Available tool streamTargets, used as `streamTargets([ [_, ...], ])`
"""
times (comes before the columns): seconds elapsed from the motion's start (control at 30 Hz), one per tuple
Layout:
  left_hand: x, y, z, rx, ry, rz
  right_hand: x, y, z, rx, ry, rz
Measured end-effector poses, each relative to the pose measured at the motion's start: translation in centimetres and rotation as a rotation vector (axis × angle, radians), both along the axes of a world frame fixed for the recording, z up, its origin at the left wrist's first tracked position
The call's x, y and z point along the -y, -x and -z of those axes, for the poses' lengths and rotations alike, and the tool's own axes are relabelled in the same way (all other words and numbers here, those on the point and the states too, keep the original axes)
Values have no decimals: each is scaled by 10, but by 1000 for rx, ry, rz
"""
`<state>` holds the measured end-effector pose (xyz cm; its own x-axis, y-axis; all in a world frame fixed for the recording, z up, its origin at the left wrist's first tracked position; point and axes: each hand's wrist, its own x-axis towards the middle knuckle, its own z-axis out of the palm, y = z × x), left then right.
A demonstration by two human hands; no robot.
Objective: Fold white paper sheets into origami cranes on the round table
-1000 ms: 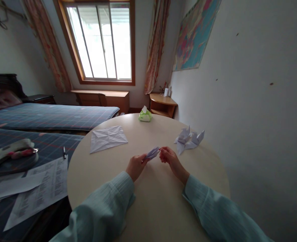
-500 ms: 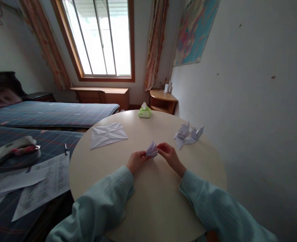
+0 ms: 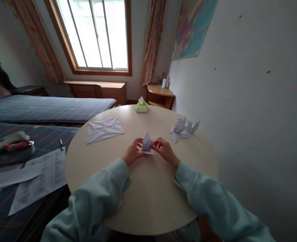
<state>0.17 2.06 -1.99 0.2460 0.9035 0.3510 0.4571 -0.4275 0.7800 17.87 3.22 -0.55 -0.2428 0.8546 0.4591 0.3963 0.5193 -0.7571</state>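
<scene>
A small folded piece of white paper (image 3: 146, 144) stands between my hands over the middle of the table, with a pointed flap sticking up. At its left, my left hand (image 3: 133, 152) has its thumb along the paper's lower edge and its fingers curled behind. My right hand (image 3: 165, 152) pinches the right side of the paper between thumb and fingertips. Beyond the right hand lie several folded white paper figures (image 3: 180, 127) with pointed tips, close together. To the left, a creased sheet of white paper (image 3: 105, 129) lies flat.
A green tissue pack (image 3: 141, 107) sits at the far edge of the round table (image 3: 148, 201). Left of the table is a bed (image 3: 45, 126) with printed sheets (image 3: 44, 174), a pen (image 3: 61, 144) and a bag-like item (image 3: 9, 146). A bare wall (image 3: 251, 134) runs along the right.
The folded paper has been turned more upright, its point now facing up. My left fingers have spread around its side, and the view has shifted slightly.
</scene>
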Motion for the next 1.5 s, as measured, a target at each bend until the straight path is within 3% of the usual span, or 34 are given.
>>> streamTargets([
  [0.1,1,1,-2,36,-73,59,0,0,0,-26,53,0],
  [0.23,1,1,-3,119,23,131,1,0,0,-32,70,-20],
  [0.5,-8,1,6,172,31,3,2,4,2,33,49,-50],
  [0.97,-9,6,0,142,-37,-107,1,3,2,-8,98,-18],
  [1.03,-10,6,1,168,4,-124,0,2,4,-19,107,-23],
  [1.23,-9,6,1,259,352,-74,0,4,8,-46,135,-5],
  [1.5,2,-4,-8,199,290,54,10,10,3,-192,269,-182],
])
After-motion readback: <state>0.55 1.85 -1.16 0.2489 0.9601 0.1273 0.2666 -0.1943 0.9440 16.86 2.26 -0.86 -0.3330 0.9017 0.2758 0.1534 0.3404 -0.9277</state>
